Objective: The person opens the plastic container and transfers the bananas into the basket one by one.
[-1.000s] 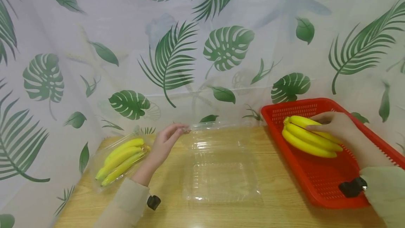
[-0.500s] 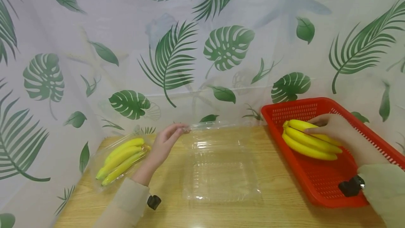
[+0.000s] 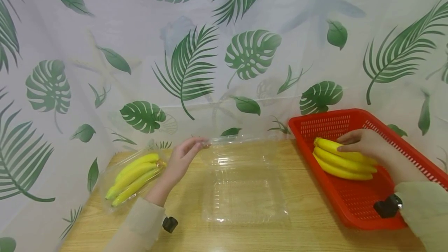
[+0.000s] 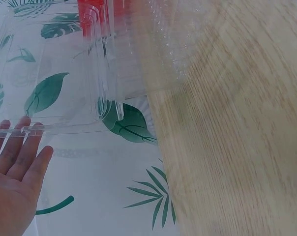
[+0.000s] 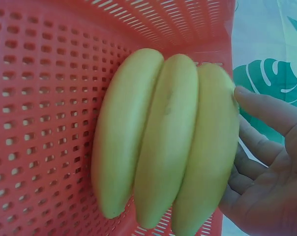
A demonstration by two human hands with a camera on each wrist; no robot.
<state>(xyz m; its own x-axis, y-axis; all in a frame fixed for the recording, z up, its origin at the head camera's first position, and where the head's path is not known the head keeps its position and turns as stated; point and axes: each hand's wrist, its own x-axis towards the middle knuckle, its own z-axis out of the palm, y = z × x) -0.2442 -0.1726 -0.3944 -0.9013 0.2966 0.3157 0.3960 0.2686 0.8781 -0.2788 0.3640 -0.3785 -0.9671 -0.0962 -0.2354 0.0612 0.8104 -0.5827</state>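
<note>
Fingers straight, my left hand [image 4: 15, 172] touches the edge of the raised lid of a clear plastic clamshell box [image 3: 241, 201]. That box stands opened out on the wooden table, its lid [image 4: 50, 59] tilted back against the leaf-print cloth. On the right, a bunch of yellow bananas [image 5: 163, 137] lies in a red plastic basket [image 3: 336, 201]. My right hand [image 3: 367, 143] is beside the bunch, fingers loosely spread; its thumb tip is right at the nearest banana in the right wrist view. In the head view my left hand [image 3: 182, 160] is at the lid's left corner.
At the table's left is another clear box [image 3: 119, 160] with several bananas [image 3: 136, 178] inside. The leaf-print cloth [image 3: 210, 69] hangs behind the table [image 3: 189, 228]. The basket's raised rim stands around the right hand.
The bunch of bananas has come down lower into the red basket, and the right hand's hold on it has loosened. The left hand and the clear box have stayed in place.
</note>
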